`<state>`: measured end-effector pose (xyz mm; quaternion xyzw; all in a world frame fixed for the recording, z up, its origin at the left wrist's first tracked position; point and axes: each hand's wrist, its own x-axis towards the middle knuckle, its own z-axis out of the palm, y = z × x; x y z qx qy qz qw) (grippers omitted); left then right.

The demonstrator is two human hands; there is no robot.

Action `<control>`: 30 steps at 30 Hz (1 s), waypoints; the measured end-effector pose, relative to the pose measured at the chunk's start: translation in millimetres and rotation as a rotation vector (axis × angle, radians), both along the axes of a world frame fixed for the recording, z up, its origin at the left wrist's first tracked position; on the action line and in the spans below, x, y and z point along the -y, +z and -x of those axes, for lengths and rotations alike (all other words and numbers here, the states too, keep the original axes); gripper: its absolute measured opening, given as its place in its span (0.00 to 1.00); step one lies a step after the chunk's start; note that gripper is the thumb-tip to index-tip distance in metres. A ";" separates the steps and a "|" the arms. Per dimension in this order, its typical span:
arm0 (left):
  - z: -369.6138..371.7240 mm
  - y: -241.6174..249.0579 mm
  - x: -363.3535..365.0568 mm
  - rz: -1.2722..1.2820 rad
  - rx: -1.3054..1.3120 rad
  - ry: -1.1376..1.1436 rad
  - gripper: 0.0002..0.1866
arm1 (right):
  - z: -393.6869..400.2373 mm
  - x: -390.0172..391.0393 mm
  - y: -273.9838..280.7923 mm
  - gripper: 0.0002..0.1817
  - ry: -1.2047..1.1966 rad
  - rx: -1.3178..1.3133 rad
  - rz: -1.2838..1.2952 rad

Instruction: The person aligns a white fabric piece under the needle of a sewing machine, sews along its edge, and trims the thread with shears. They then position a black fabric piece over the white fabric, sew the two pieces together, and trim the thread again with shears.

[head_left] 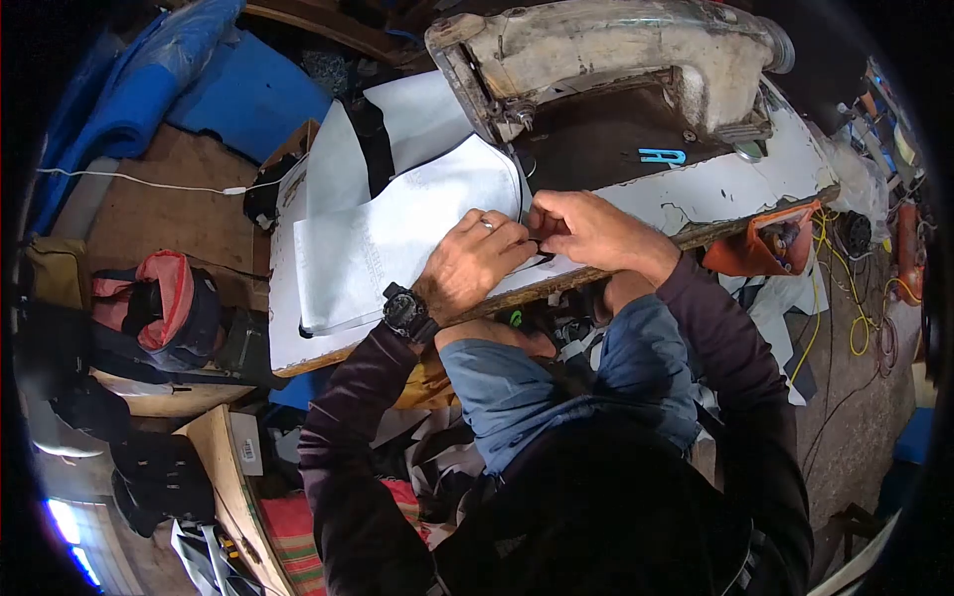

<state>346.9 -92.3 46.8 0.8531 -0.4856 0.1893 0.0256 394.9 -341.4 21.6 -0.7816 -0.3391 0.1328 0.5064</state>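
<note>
A white sheet-like panel [407, 223] with black edging lies on the sewing table [740, 189], its near right edge under my hands. My left hand [479, 260], with a ring and a wristwatch [403, 312], rests on the panel, fingers curled and closed at its edge. My right hand [596, 234] meets it from the right, thumb and fingers pinched on the dark edging strip [542, 256]. The fingertips hide most of that strip. Just behind my hands stands the worn sewing machine [616, 50], its needle end [507, 124] above the panel's far corner.
Blue thread snips [663, 156] lie on the machine bed. An orange pouch [770, 243] hangs at the table's right front edge. To the left are a red-lined bag [164, 298], blue foam rolls [134, 114] and a white cord [149, 181]. Yellow cable [860, 333] trails on the right-hand floor.
</note>
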 end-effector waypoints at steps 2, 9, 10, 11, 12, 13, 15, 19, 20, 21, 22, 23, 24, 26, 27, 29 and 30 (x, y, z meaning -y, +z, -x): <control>-2.8 1.5 2.3 0.006 0.040 -0.015 0.17 | 1.5 0.0 -8.3 0.10 -0.024 0.058 -0.037; 2.1 4.2 10.4 0.004 0.021 0.031 0.16 | 7.7 19.0 -8.1 0.06 0.048 0.262 -0.038; 3.7 2.2 9.9 0.009 0.014 0.035 0.16 | 9.1 19.8 -9.9 0.07 0.039 0.281 -0.037; 4.6 0.9 10.1 0.015 0.006 0.040 0.15 | 11.0 20.4 -13.7 0.07 0.031 0.299 -0.034; 4.0 1.8 10.6 0.015 0.017 0.027 0.15 | 12.8 20.8 -16.4 0.07 0.024 0.316 -0.032; 3.3 3.9 10.9 0.016 0.030 0.016 0.15 | 13.4 21.1 -18.0 0.08 0.021 0.320 -0.024; 4.5 5.0 10.7 0.020 0.055 0.004 0.15 | 13.9 19.2 -19.9 0.08 0.024 0.330 -0.012; 7.4 1.4 6.9 0.058 0.063 -0.003 0.14 | 14.1 17.0 -22.6 0.10 0.003 0.395 -0.013; 7.5 -0.1 6.3 0.077 0.053 -0.004 0.13 | 14.3 17.1 -23.1 0.10 0.004 0.399 -0.012; 6.3 0.7 6.4 0.073 0.053 -0.007 0.13 | 14.5 17.5 -23.2 0.10 0.005 0.403 -0.010; 5.9 1.1 6.1 0.072 0.050 -0.008 0.13 | 14.3 17.0 -23.4 0.10 0.004 0.420 -0.011; 6.5 1.0 6.3 0.070 0.047 -0.007 0.13 | 13.7 15.3 -23.8 0.10 0.004 0.435 -0.012; 7.1 1.0 6.8 0.061 0.042 -0.005 0.13 | 13.5 14.3 -24.5 0.10 0.006 0.451 -0.014; 6.2 2.5 7.3 0.042 0.040 0.002 0.13 | 11.7 14.2 -26.6 0.10 0.000 0.503 0.015; 6.4 2.1 7.1 0.054 0.049 0.017 0.12 | 11.5 13.6 -26.2 0.11 -0.001 0.529 0.029; 6.8 -2.0 6.7 0.079 0.065 0.048 0.11 | 13.0 13.7 -25.9 0.13 -0.011 0.538 -0.001; 5.9 -5.5 6.4 0.127 0.044 0.060 0.10 | 14.0 13.9 -24.7 0.14 -0.017 0.543 -0.016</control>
